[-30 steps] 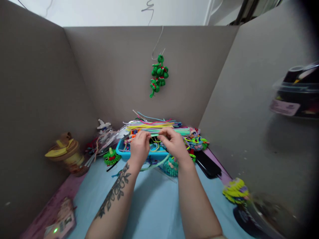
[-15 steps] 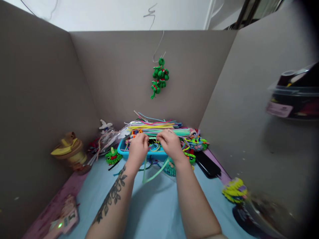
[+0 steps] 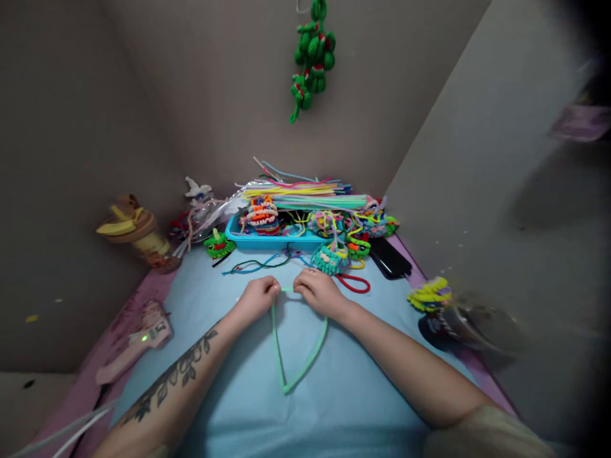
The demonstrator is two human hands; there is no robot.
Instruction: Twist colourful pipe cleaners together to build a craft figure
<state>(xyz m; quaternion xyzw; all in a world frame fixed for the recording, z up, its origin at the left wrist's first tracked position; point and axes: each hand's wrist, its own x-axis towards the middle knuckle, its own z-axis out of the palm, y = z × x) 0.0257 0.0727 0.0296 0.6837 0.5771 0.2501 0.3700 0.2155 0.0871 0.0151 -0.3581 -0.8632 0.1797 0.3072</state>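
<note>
Our left hand (image 3: 258, 298) and right hand (image 3: 317, 292) sit close together, knuckles up, each pinched shut on one end of a pale green pipe cleaner (image 3: 277, 343). The two ends meet between our fingertips, and the rest of it runs back toward us in a narrow V whose bend lies on the light blue mat (image 3: 229, 394).

Half a second ago both hands were farther out, working at the edge of the blue tray (image 3: 267, 240) with the green strand trailing below them. Now they have drawn back to the open middle of the mat, well clear of the tray, and the whole strand is out in plain sight. Our view has tipped downward too, so the green hanging figures (image 3: 312, 57) on the back wall now sit at the top edge.

Beyond our hands lie a teal knotted piece (image 3: 329, 259) and a red loop (image 3: 353, 283), with a black phone (image 3: 389, 257) just to the right. The tray holds coiled bits in many colours, and a bundle of straight pipe cleaners (image 3: 305, 191) rests across its far side. A small green figure (image 3: 218, 245) stands left of the tray, a yellow-brown pot (image 3: 136, 229) farther left, and a pink device (image 3: 143, 337) with a green light near the mat's left edge. Grey partition walls (image 3: 453, 159) close in the desk on three sides.
</note>
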